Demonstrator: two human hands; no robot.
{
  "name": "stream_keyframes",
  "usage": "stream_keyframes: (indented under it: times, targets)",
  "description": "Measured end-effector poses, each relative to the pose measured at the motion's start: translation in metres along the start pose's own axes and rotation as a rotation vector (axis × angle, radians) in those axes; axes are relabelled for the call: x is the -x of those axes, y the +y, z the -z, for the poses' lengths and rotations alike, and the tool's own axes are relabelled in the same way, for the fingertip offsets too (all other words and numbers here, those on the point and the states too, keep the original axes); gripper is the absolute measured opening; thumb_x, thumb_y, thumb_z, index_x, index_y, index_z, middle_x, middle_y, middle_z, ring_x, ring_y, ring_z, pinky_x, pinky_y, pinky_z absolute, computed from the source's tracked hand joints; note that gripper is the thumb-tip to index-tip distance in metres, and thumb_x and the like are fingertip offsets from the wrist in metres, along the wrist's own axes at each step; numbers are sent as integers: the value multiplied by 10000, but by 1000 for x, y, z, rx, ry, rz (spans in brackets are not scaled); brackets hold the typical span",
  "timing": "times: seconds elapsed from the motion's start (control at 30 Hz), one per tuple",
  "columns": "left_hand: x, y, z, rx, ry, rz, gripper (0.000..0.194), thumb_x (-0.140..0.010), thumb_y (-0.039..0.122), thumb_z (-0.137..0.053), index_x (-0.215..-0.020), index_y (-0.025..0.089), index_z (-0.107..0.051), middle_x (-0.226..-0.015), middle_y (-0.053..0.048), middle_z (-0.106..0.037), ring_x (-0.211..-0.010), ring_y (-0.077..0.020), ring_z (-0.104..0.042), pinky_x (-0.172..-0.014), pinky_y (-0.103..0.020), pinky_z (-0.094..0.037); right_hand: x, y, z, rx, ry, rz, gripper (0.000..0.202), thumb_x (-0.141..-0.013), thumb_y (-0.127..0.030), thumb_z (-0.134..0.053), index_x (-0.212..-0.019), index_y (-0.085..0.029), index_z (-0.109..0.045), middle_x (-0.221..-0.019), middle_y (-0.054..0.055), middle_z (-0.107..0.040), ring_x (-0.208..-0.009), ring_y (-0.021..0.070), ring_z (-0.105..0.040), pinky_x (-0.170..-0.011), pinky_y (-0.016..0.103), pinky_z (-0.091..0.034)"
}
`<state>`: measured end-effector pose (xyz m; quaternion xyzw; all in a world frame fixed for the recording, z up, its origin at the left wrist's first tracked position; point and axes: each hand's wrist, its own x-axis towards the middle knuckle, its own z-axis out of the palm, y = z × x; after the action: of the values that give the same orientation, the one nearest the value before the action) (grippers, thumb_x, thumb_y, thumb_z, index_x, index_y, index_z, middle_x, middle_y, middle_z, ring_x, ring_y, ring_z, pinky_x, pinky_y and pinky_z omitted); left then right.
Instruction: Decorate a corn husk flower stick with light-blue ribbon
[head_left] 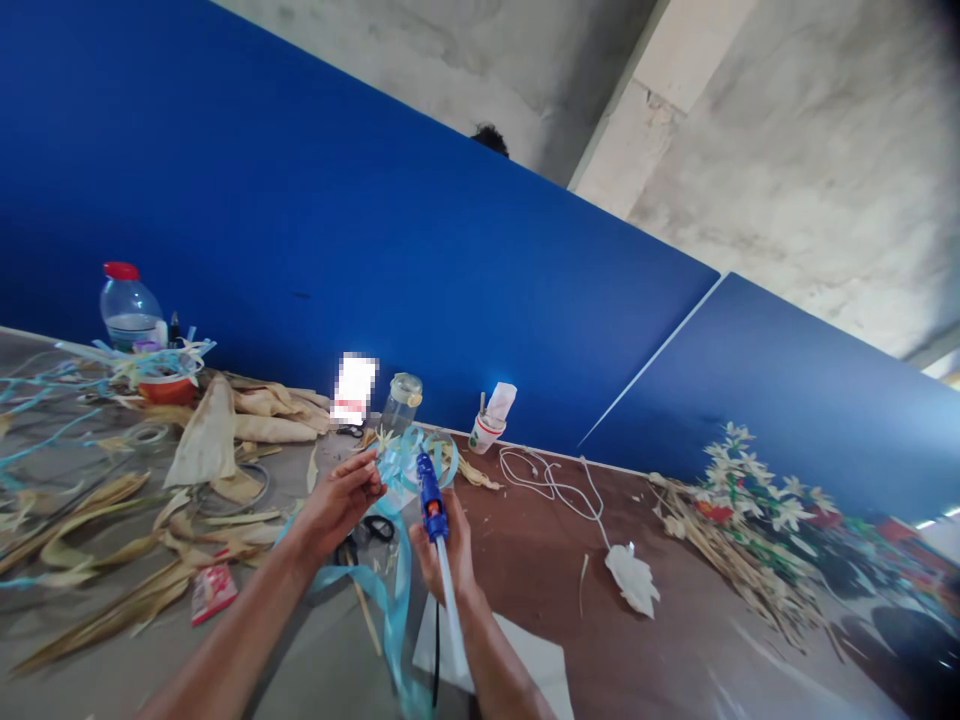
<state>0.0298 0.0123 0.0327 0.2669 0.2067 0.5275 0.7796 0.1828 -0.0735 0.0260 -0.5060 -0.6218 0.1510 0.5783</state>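
Note:
My right hand (450,550) is wrapped round a blue hot glue gun (430,490). A long translucent glue stick (451,610) sticks out of its back end towards me, and its nozzle points away. Beside it my left hand (341,505) is closed, thumb and fingertips together; what they hold, if anything, is too small to make out. Just beyond the fingertips is a small pale petal-like piece (384,440). Light blue ribbon (397,600) lies bunched beyond the hands and trails down between my forearms. Black-handled scissors (379,528) lie under the left hand.
Dried corn husks (202,440) cover the left side, with a red packet (214,592) among them. A glass jar (401,402), a paper cup (487,432) and a lit screen (354,388) stand along the blue partition (450,250). White cable (551,485) and white flowers (739,470) lie right.

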Motion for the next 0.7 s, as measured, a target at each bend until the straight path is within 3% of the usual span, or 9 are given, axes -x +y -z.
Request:
stream_keyframes:
  times: [0.17,0.33,0.47,0.63,0.7]
  targets:
    - [-1,0,-2,-4,18,-12,245,-623,108,-753,-858,140,-691,-567,11,-594,-524,-79,-534,-609,-234,-495,-14,0,19,283,-10,-124,186,-668,-211,-634,-841,-174,-576,-826,31,-520,-762,179,-521,-684,297,-436]
    - [-2,-3,-2,-53,8,-43,270,-606,163,-782,-864,148,-706,-554,6,-606,-539,-88,-543,-593,-225,-474,-1,30,39,566,-177,-295,196,-642,-183,-619,-837,-167,-631,-827,59,-571,-742,205,-562,-680,308,-437]
    - [-2,-3,-2,-80,-11,-38,291,-592,201,-801,-865,150,-713,-555,3,-614,-543,-88,-543,-602,-229,-466,13,50,46,679,-232,-332,341,-649,-224,-632,-987,-179,-633,-973,95,-625,-871,246,-597,-752,324,-442]
    - [2,-1,-6,-87,-16,-13,282,-580,211,-808,-840,154,-714,-550,12,-611,-530,-80,-538,-610,-231,-466,13,41,53,711,-420,-367,301,-668,-315,-666,-943,-193,-666,-951,100,-667,-894,263,-619,-766,335,-437]
    - [2,-1,-6,-90,-28,-4,273,-590,210,-801,-843,155,-712,-552,14,-609,-529,-80,-540,-609,-231,-467,7,32,55,724,-433,-371,252,-686,-332,-657,-898,-195,-675,-929,103,-671,-876,266,-623,-767,348,-437]
